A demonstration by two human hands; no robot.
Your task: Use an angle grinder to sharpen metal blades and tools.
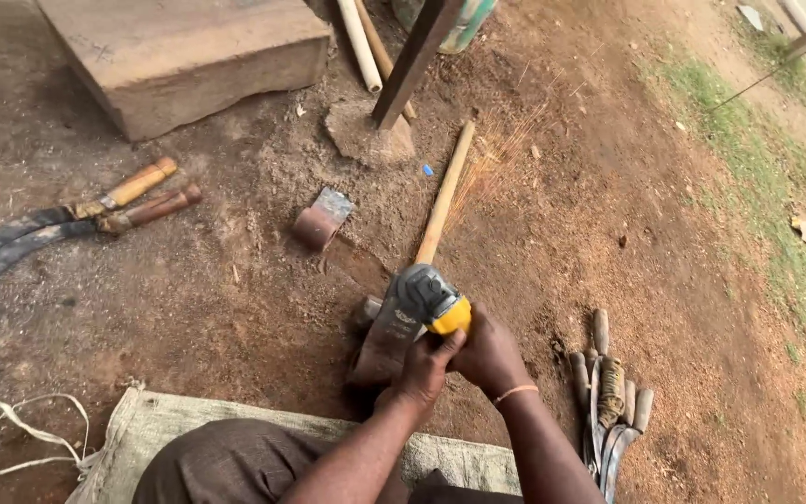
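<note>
Head view: both hands, left (424, 366) and right (489, 355), were clenched on grey-yellow angle grinder (429, 301), sparks flying off wooden-handled axe blade (386, 343) on dirt floor (235, 308), grinding apparently midway; sickles (11, 252), knives (608, 401) untouched.

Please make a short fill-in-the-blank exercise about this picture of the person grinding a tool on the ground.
1. Both hands, left hand and right hand, grip a grey and ____ angle grinder.
2. The hoe blade under it has a long ____ handle.
3. Two curved sickles lie to the person's ____.

Missing words: yellow; wooden; left
</note>
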